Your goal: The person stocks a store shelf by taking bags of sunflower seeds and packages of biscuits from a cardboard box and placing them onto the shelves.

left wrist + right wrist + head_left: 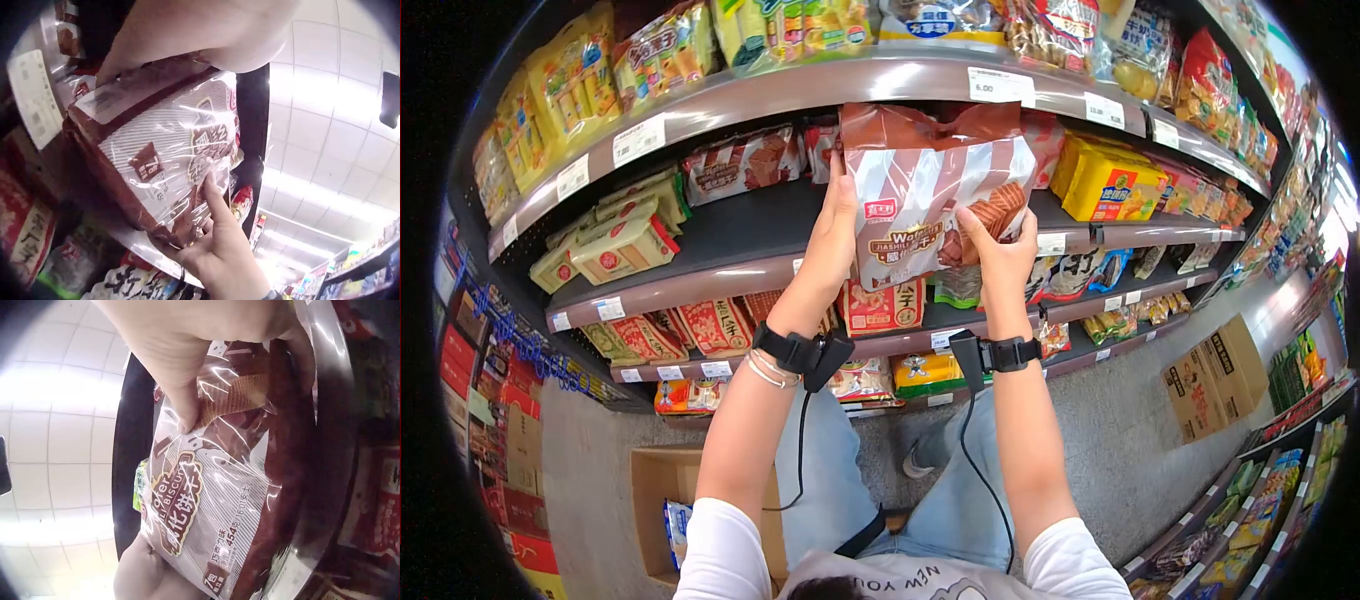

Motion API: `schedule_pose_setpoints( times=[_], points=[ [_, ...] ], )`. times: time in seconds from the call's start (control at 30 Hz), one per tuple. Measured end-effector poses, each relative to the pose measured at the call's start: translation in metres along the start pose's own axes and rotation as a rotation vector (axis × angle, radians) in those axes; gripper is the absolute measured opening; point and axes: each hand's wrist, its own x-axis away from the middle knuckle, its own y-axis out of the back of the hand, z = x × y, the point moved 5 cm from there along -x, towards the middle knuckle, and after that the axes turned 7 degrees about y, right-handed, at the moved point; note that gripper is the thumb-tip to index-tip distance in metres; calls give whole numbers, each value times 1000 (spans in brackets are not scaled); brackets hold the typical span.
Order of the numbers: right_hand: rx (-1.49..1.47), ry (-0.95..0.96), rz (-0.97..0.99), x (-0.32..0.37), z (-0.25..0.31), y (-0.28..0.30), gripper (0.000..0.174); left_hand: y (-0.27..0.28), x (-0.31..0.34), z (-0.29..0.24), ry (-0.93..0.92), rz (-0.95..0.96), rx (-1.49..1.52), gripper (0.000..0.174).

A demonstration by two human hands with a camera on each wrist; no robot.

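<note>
A brown-and-silver striped bag of chocolate wafer biscuits (905, 190) is held up in front of the shelf by both hands. My left hand (833, 225) holds its left side, with the fingers running up along the edge and partly hidden behind it. My right hand (1005, 250) grips the lower right side, its thumb pressed on the printed wafer picture and its fingers behind the bag. In the right wrist view that thumb (185, 409) lies on the glossy front. The left wrist view shows the bag (169, 150) between the two hands.
Behind the bag is a dark shelf (740, 222) with beige packs (625, 240) at left and yellow boxes (1105, 180) at right. Bagged snacks fill the shelf above. An open cardboard box (665, 462) stands on the floor at lower left, another carton (1215, 378) at right.
</note>
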Motion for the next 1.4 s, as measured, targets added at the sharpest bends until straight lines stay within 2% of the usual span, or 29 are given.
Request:
schedule_pose_setpoints(
  times=[0.03,0.07,0.17,0.2,0.23,0.27,0.4,0.5,0.53,0.73,0.8,0.9,1.03,1.13,1.23,1.4],
  points=[
    [11,1,1,-7,-3,4,66,-7,-7,-2,-40,51,23,78],
    [21,2,1,-13,-5,8,67,-17,-9,-9,-30,92,-102,101],
    [75,27,15,-31,-10,25,74,-37,-30,-7,-133,236,-384,119],
    [130,71,14,-37,-11,31,76,-39,-38,1,-95,241,-397,125],
    [185,113,12,-42,-12,36,79,-42,-44,6,-96,224,-414,123],
    [226,103,30,-45,-15,40,88,-45,-48,10,-96,209,-432,121],
    [473,139,33,-53,-10,60,98,-64,-60,20,-128,156,-403,113],
    [505,176,70,-63,-8,64,98,-75,-59,19,-22,8,-466,107],
    [519,160,82,-69,-14,66,98,-78,-63,23,-68,-36,-461,106],
    [562,225,74,-101,-20,77,98,-99,-92,34,-168,-121,-588,104],
    [602,236,79,-110,-28,82,95,-107,-98,39,-151,-135,-637,104],
    [547,247,95,-115,-46,90,92,-118,-103,56,-66,-208,-707,95],
    [573,245,89,-122,-54,92,90,-122,-116,70,-132,-138,-760,97],
    [602,251,76,-123,-58,95,88,-129,-113,71,-178,-154,-918,101],
    [636,278,66,-124,-64,98,86,-135,-107,71,10,-156,-1020,104],
    [662,258,56,-120,-62,98,82,-137,-104,77,-38,-153,-956,103]
  ],
)
